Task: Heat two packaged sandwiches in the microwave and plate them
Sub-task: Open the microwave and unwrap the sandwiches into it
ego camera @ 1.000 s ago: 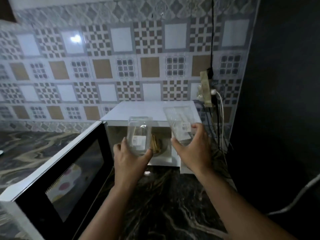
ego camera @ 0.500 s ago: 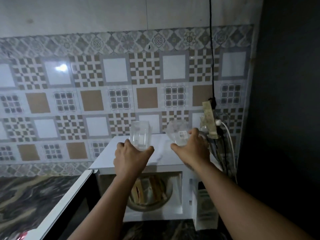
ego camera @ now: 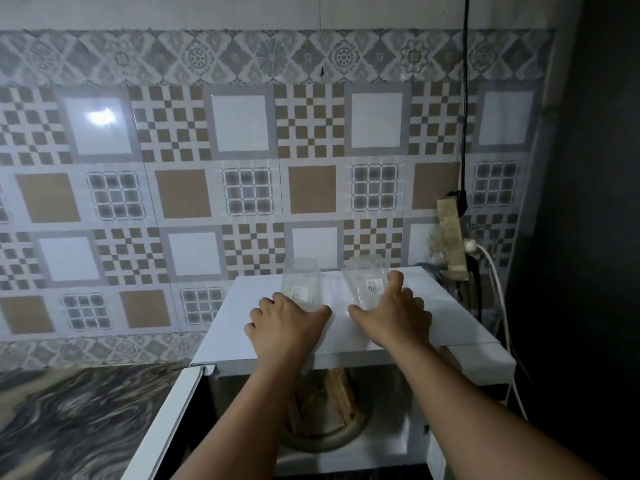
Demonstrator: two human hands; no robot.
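My left hand (ego camera: 287, 322) holds a clear empty plastic sandwich package (ego camera: 300, 282) on top of the white microwave (ego camera: 381, 337). My right hand (ego camera: 393, 315) holds a second clear package (ego camera: 367, 280) beside it, also on the microwave's top. Both packages carry small white labels. Inside the open microwave, two sandwiches (ego camera: 329, 400) lie on a plate (ego camera: 325, 441), partly hidden by my left forearm.
The microwave door (ego camera: 162, 424) stands open to the left. A dark marbled counter (ego camera: 72, 420) runs left of it. A power strip (ego camera: 452, 237) with cables hangs on the tiled wall at right, beside a dark wall.
Both hands have risen from in front of the microwave opening and brought the two empty packages down onto the microwave's top. The view has tilted upward.
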